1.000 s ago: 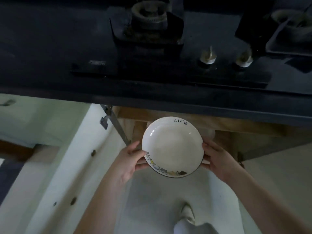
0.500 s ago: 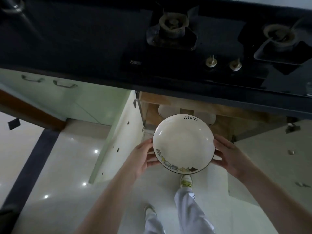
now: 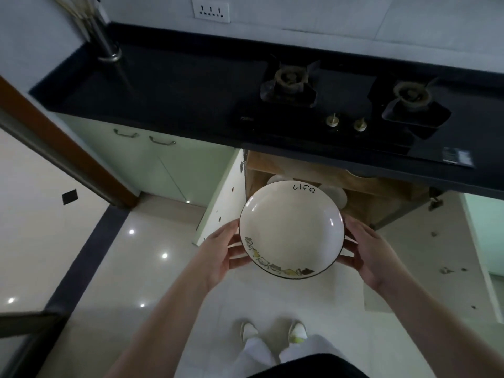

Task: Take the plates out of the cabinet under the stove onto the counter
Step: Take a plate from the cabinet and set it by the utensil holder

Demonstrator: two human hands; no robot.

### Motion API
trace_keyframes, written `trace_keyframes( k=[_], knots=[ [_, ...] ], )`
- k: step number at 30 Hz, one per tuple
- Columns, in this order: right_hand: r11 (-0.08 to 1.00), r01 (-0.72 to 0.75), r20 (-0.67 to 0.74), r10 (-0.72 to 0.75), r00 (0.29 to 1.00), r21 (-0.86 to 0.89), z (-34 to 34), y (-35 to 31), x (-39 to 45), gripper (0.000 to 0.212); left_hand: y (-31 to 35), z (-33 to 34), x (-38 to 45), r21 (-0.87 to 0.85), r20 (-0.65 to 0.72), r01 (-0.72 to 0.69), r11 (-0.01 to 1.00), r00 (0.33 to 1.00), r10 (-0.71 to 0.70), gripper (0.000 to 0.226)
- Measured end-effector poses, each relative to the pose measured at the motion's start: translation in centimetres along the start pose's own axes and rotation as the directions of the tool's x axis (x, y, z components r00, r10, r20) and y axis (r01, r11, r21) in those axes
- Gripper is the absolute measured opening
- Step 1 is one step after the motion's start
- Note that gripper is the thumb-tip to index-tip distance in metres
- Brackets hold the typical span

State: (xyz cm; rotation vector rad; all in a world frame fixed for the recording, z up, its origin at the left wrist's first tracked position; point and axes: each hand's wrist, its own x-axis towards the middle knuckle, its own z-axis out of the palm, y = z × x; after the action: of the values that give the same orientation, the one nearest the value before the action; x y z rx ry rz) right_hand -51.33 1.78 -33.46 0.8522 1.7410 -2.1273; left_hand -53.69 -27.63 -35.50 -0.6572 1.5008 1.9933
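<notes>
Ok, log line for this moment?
phase: carrying | plate: held level by left hand and right hand | counter: not reached | cabinet: open

A home kitchen: black counter [image 3: 169,85] with gas stove [image 3: 341,105], pale cabinets [image 3: 152,162], tiled floor [image 3: 114,263].

Glossy pale tiled floor [image 3: 131,268], reflected lights

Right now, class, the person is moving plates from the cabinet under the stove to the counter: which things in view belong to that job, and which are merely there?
Belonging to the job:
white plate, held by left hand and right hand
plates in the cabinet
open cabinet
black counter

Merely there:
stove burners
stove knobs
wall socket
utensil holder
</notes>
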Motion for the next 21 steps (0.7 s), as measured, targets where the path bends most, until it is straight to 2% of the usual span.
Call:
trace_keyframes(
  k=[5,12,21],
  knots=[
    [1.000,-0.013,0.062,0.012,0.998,0.028,0.0,-1.3,-2.7,0.040,0.8,0.2,-4.3,-0.097,-0.069,-0.033,0.995,0.997,0.026,0.038],
    [0.996,-0.053,0.201,0.037,0.979,0.077,-0.4,-2.3,-5.2,0.045,1.2,0.7,-9.5,-0.110,-0.097,-0.068,0.992,0.994,0.057,0.048],
    [0.995,-0.093,0.366,0.094,0.926,-0.021,4.7,-2.8,-7.4,0.051,0.9,-3.2,-14.5,-0.083,-0.281,-0.131,0.988,0.954,0.103,0.048]
  ],
)
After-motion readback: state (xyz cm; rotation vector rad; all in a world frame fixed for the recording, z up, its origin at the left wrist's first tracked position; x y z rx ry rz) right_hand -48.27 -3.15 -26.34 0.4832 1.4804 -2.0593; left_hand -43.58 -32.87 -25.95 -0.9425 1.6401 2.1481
